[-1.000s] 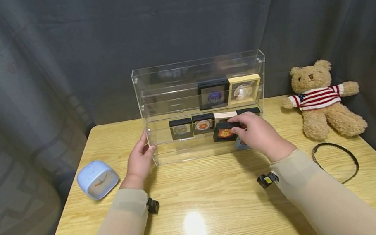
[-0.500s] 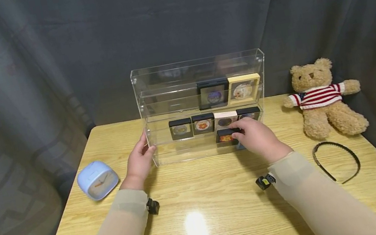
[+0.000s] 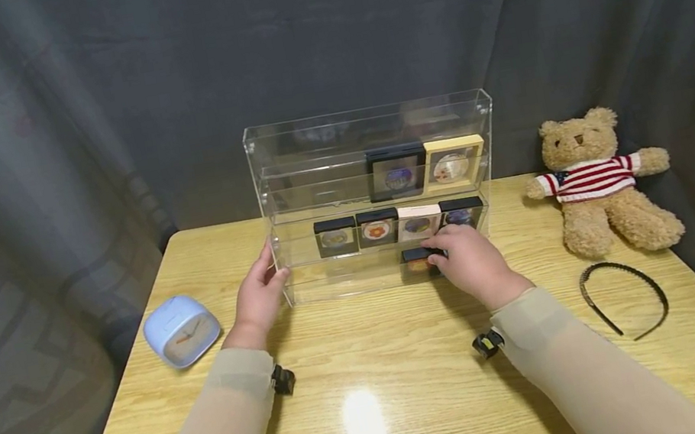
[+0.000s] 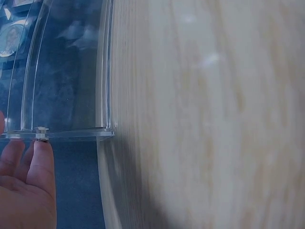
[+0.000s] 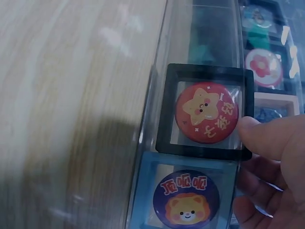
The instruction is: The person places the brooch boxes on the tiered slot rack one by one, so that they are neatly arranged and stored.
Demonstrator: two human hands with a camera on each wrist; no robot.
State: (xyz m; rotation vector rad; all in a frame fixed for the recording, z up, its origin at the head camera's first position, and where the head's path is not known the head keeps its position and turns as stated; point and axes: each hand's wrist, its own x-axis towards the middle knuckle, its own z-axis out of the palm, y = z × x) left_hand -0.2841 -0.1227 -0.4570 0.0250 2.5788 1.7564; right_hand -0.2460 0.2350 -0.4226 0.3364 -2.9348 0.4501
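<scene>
My left hand (image 3: 257,299) holds the left side of a clear acrylic display rack (image 3: 257,186). In the left wrist view its fingertips (image 4: 42,155) press against the side panel. On the bottom tier my right hand (image 3: 476,264) pinches the upper edge of a black-framed badge (image 5: 207,112), red with a yellow star. The thumb (image 5: 267,136) lies at the frame's edge, and the frame stands nearly upright behind the front lip. Right beside it, a blue-framed lion badge (image 5: 186,198) shows in the right wrist view; the hand hides it in the head view.
Above sit several framed badges, among them a flower badge (image 3: 378,230), a pink frame (image 3: 417,212) and a yellow frame (image 3: 450,144). A blue clock (image 3: 182,331) stands left. A teddy bear (image 3: 586,183) and a black headband (image 3: 656,287) lie right. Dark curtains (image 3: 314,29) hang behind.
My right hand has lowered the black-framed badge into the bottom tier, turning it from tilted to nearly upright. The left hand stays on the rack's side.
</scene>
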